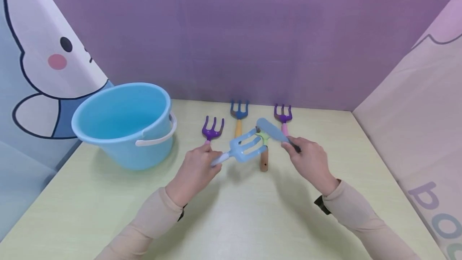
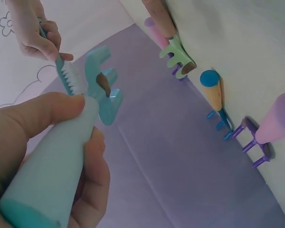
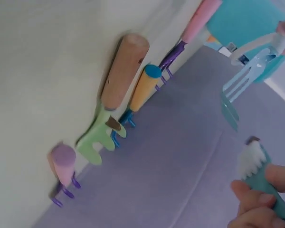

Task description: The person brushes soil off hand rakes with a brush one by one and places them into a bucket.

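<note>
My left hand (image 1: 195, 169) grips a light blue hand fork (image 1: 238, 150) by its pale handle, its prongs pointing right above the table. A brown patch shows on the fork head (image 2: 103, 84) in the left wrist view. My right hand (image 1: 311, 161) holds a blue brush (image 1: 272, 130) by its handle, thumb and fingers around it. White bristles (image 3: 253, 160) show in the right wrist view, facing the fork with a small gap between them. Below both tools lies a green hand fork (image 1: 264, 159) with a wooden handle and a brown patch on its head.
Behind my hands lie a purple fork (image 1: 212, 131), a blue fork with yellow handle (image 1: 238, 125) and another purple fork with pink handle (image 1: 284, 118). A light blue bucket (image 1: 122, 145) with a white handle stands at the left. A purple backdrop (image 1: 231, 43) borders the table's far edge.
</note>
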Demonstrator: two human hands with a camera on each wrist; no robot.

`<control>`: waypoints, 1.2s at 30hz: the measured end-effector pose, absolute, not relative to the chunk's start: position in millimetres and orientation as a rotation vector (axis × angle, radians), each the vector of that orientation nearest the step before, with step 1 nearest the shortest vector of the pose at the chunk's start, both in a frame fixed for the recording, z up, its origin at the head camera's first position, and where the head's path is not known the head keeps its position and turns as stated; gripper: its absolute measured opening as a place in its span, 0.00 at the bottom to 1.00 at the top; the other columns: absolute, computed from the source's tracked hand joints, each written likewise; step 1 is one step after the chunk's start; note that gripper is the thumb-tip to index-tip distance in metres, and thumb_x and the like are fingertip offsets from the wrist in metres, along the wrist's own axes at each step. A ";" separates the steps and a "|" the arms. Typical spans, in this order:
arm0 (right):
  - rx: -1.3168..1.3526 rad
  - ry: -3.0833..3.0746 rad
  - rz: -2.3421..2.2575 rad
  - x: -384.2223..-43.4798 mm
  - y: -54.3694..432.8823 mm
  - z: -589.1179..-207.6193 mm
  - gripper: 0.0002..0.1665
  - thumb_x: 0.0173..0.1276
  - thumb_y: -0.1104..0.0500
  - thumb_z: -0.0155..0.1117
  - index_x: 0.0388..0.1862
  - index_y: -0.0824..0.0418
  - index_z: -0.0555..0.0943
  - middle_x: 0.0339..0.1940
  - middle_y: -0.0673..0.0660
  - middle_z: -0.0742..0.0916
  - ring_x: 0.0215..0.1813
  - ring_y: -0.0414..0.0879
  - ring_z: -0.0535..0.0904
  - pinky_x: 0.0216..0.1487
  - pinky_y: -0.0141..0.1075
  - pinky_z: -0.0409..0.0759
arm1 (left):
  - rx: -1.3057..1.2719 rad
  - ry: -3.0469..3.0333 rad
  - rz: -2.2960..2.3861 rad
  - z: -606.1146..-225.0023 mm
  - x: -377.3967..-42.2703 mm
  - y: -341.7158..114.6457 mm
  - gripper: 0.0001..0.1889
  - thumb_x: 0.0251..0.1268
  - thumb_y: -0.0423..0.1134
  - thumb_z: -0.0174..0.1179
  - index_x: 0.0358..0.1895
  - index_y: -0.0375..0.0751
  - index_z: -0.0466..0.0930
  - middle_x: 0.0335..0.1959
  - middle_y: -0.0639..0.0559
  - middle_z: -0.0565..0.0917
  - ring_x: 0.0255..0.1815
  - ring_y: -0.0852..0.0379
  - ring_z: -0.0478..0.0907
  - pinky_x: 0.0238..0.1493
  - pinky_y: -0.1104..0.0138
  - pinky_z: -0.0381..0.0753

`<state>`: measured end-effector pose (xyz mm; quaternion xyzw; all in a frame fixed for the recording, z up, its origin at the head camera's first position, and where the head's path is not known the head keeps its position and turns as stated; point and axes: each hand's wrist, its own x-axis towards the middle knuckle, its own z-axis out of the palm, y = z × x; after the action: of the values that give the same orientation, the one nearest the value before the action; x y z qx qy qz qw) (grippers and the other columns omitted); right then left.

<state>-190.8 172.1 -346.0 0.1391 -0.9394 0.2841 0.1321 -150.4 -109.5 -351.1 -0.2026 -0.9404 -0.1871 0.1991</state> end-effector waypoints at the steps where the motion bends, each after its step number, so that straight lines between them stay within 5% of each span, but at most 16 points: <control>1: 0.378 -2.742 0.946 -191.7 173.1 -345.8 0.24 0.67 0.49 0.55 0.51 0.65 0.79 0.19 0.56 0.77 0.17 0.38 0.63 0.18 0.31 0.61 | -0.562 -2.626 -0.540 -352.1 -151.3 -110.3 0.10 0.46 0.33 0.68 0.36 0.42 0.86 0.30 0.48 0.85 0.40 0.48 0.82 0.38 0.63 0.81; 4: 0.253 -2.732 1.310 -194.4 177.0 -345.7 0.26 0.69 0.47 0.51 0.54 0.65 0.77 0.30 0.60 0.82 0.28 0.38 0.72 0.31 0.31 0.72 | -0.533 -2.634 -0.636 -354.6 -153.6 -113.1 0.11 0.47 0.34 0.68 0.37 0.42 0.86 0.35 0.46 0.85 0.46 0.45 0.81 0.41 0.60 0.81; 6: 0.155 -2.663 1.564 -195.7 179.4 -345.5 0.27 0.70 0.47 0.49 0.54 0.67 0.77 0.28 0.55 0.81 0.30 0.36 0.71 0.33 0.29 0.70 | -0.493 -2.650 -0.722 -355.9 -154.9 -115.1 0.12 0.48 0.36 0.67 0.39 0.42 0.86 0.39 0.45 0.85 0.47 0.46 0.81 0.42 0.60 0.81; 11: 0.044 -2.503 1.941 -194.7 185.2 -346.1 0.29 0.70 0.46 0.48 0.53 0.69 0.75 0.16 0.44 0.65 0.18 0.36 0.56 0.21 0.28 0.57 | -0.381 -2.655 -1.032 -358.5 -158.3 -121.1 0.14 0.51 0.37 0.66 0.44 0.40 0.84 0.39 0.46 0.84 0.34 0.53 0.79 0.32 0.66 0.77; 18: 0.036 -2.444 2.038 -189.6 185.7 -351.7 0.21 0.69 0.44 0.49 0.44 0.58 0.79 0.14 0.44 0.65 0.17 0.36 0.55 0.21 0.28 0.56 | -0.277 -2.584 -1.435 -362.6 -164.5 -127.0 0.15 0.54 0.36 0.65 0.46 0.40 0.82 0.31 0.48 0.81 0.25 0.57 0.70 0.23 0.70 0.71; 29: 0.047 -2.399 2.064 -182.5 181.2 -356.8 0.14 0.69 0.46 0.50 0.33 0.50 0.80 0.13 0.46 0.63 0.17 0.38 0.55 0.21 0.29 0.55 | -0.046 -2.462 -1.964 -369.3 -170.3 -127.9 0.18 0.57 0.39 0.61 0.52 0.41 0.79 0.35 0.44 0.81 0.32 0.55 0.75 0.33 0.67 0.73; 36: 0.060 -2.372 2.073 -179.5 179.1 -360.6 0.20 0.69 0.48 0.50 0.43 0.61 0.81 0.13 0.45 0.64 0.17 0.36 0.56 0.20 0.28 0.55 | 0.015 -2.404 -2.147 -369.2 -170.7 -128.9 0.18 0.59 0.40 0.59 0.53 0.45 0.79 0.39 0.44 0.81 0.36 0.53 0.77 0.40 0.62 0.74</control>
<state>-179.5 179.1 -360.6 0.0191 -0.7528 0.6580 -0.0048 -170.7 -128.9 -369.2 0.0048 -0.7452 -0.6655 -0.0409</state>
